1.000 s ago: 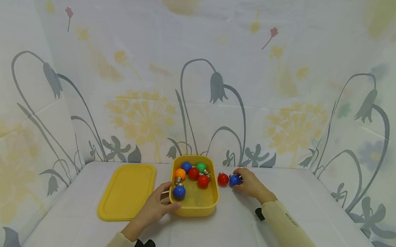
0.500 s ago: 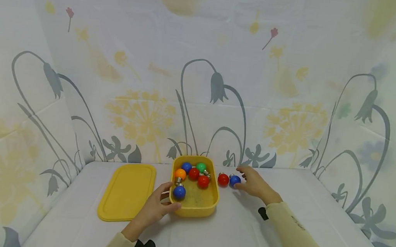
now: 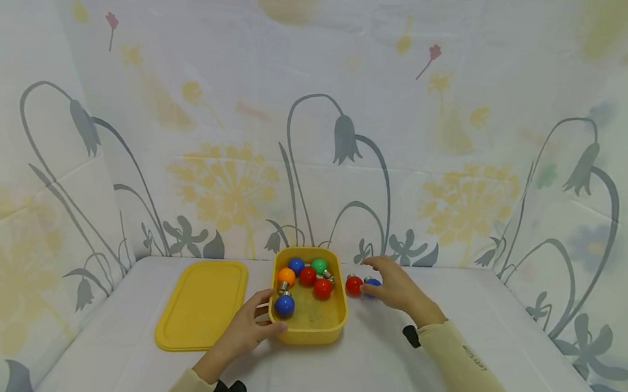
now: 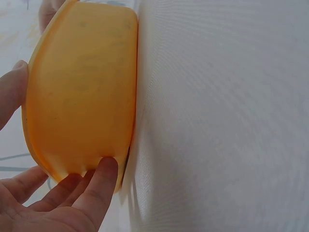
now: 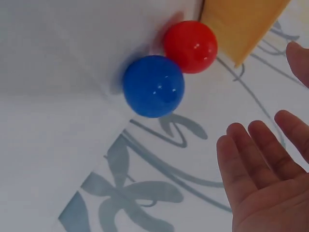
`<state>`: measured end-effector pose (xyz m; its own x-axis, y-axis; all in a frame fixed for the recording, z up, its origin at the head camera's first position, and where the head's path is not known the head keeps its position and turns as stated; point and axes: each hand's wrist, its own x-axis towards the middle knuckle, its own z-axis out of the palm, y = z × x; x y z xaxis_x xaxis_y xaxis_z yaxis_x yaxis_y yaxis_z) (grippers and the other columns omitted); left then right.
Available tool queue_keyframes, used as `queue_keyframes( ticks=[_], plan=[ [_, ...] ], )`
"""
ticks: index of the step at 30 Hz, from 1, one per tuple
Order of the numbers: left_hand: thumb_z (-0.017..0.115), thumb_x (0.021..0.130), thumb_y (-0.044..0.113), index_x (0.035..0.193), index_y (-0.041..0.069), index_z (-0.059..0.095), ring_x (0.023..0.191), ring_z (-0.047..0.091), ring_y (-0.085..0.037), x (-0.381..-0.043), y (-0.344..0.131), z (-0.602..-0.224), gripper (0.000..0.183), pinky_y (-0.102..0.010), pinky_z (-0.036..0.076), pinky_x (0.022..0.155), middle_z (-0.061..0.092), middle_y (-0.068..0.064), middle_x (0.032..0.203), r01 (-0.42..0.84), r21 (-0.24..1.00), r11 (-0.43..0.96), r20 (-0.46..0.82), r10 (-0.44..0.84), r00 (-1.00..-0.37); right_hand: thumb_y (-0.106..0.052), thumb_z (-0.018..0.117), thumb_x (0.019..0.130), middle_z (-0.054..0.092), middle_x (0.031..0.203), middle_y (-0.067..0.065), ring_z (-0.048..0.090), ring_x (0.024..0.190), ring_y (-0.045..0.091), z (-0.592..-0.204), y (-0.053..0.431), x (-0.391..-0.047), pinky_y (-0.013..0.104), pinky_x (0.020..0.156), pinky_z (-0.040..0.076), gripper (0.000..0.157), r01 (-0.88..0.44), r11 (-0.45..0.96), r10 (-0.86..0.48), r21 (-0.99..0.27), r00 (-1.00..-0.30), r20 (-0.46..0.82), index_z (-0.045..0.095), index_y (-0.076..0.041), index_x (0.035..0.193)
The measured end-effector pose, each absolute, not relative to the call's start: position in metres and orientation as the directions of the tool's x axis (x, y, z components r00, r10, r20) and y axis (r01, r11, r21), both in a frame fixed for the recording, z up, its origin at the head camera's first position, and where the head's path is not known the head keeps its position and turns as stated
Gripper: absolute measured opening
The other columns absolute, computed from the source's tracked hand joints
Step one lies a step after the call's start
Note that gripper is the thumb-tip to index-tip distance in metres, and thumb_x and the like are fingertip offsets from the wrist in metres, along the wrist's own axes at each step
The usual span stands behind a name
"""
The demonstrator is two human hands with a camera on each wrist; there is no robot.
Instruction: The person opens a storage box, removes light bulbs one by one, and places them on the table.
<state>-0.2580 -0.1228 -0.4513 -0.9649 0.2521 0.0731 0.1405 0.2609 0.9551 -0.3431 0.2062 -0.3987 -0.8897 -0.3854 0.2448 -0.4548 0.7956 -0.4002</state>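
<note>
A yellow plastic box point(image 3: 308, 337) holds several coloured ball-shaped light bulbs, among them a blue bulb point(image 3: 284, 305) and an orange bulb point(image 3: 287, 276). My left hand point(image 3: 242, 332) holds the box at its near left corner; in the left wrist view the fingertips point(image 4: 107, 169) press on its wall, with the thumb at the rim. To the right of the box, a red bulb point(image 3: 354, 285) and a blue bulb point(image 5: 153, 87) lie side by side on the table. Over these two hovers my right hand point(image 3: 398, 289), fingers spread and apart from them, holding nothing.
A flat yellow lid point(image 3: 203, 304) lies on the white table point(image 3: 332, 382) left of the box. Behind the table rises a flower-patterned cloth point(image 3: 315, 177), which also hangs at both sides.
My right hand has drawn its fingers off the blue bulb outside the box, risen a little and shifted left toward the red one. The left hand and box keep their place.
</note>
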Motion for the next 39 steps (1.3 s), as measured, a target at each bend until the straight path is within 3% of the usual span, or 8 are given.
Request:
queue_keyframes(
  ticks=[11,18,22,28,34,39],
  plan=[
    [0.073,0.076,0.027,0.139,0.007,0.027,0.119,0.042,-0.036,-0.261,-0.123,-0.455,0.081,-0.036,0.047,0.088,0.036,-0.019,0.134,0.153,0.955,0.256,0.087,0.252,-0.964,-0.035,0.069,0.078,0.050,0.116,-0.003,0.051,0.096,0.015,-0.395,0.161,-0.326,0.033,0.085,0.048,0.049,-0.578,0.725,-0.489,-0.373,-0.815,0.312,0.052,-0.018,0.121],
    [0.073,0.075,0.027,0.139,0.006,0.027,0.119,0.042,-0.037,-0.261,-0.124,-0.455,0.081,-0.036,0.046,0.088,0.035,-0.020,0.134,0.151,0.957,0.246,0.090,0.245,-0.965,-0.034,0.068,0.080,0.051,0.111,0.001,0.052,0.097,0.018,-0.397,0.133,-0.322,0.034,0.087,0.046,0.046,-0.659,0.643,-0.584,-0.389,-0.751,0.307,0.054,-0.014,0.119],
    [0.073,0.075,0.029,0.139,0.007,0.028,0.119,0.043,-0.036,-0.260,-0.124,-0.455,0.081,-0.036,0.047,0.087,0.036,-0.020,0.134,0.146,0.955,0.258,0.082,0.242,-0.967,-0.033,0.067,0.080,0.050,0.115,0.002,0.052,0.103,0.024,-0.402,0.122,-0.322,0.037,0.090,0.045,0.045,-0.656,0.635,-0.600,-0.408,-0.751,0.273,0.054,-0.016,0.120],
    [0.073,0.076,0.029,0.139,0.007,0.027,0.119,0.042,-0.037,-0.260,-0.125,-0.455,0.081,-0.036,0.047,0.087,0.036,-0.020,0.134,0.150,0.957,0.248,0.086,0.249,-0.965,-0.036,0.067,0.080,0.050,0.119,0.001,0.050,0.106,0.020,-0.407,0.109,-0.321,0.036,0.091,0.044,0.046,-0.644,0.639,-0.608,-0.421,-0.758,0.237,0.054,-0.020,0.120],
    [0.074,0.074,0.031,0.138,0.002,0.026,0.119,0.040,-0.041,-0.250,-0.123,-0.439,0.086,-0.038,0.046,0.088,0.034,-0.025,0.133,0.168,0.960,0.223,0.102,0.277,-0.955,-0.028,0.068,0.080,0.052,0.116,-0.002,0.049,0.103,0.018,-0.411,0.100,-0.320,0.034,0.091,0.045,0.042,-0.650,0.625,-0.624,-0.432,-0.748,0.224,0.054,-0.021,0.119],
    [0.073,0.074,0.031,0.138,0.001,0.027,0.120,0.039,-0.042,-0.243,-0.120,-0.428,0.084,-0.037,0.046,0.089,0.033,-0.026,0.133,0.156,0.960,0.232,0.088,0.279,-0.956,-0.034,0.068,0.080,0.054,0.114,-0.003,0.049,0.101,0.016,-0.414,0.093,-0.319,0.034,0.087,0.045,0.044,-0.645,0.620,-0.630,-0.446,-0.749,0.205,0.054,-0.023,0.120]
  ],
)
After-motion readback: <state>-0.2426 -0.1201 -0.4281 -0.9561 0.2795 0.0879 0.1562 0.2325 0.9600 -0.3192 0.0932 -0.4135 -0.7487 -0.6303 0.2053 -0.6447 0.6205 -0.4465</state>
